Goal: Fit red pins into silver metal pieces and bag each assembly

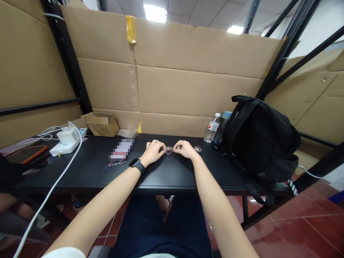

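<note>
Both my hands rest on the black table, close together near its middle. My left hand, with a black watch on the wrist, and my right hand have their fingers curled and pinch a small clear piece with a red spot between them. A second small round clear piece with a red centre lies on the table just right of my right hand.
A black backpack stands at the right, with two water bottles beside it. Keys lie left of my hands. Farther left are a white power strip with adapter, a cable, a phone and an open cardboard box. Cardboard walls enclose the table.
</note>
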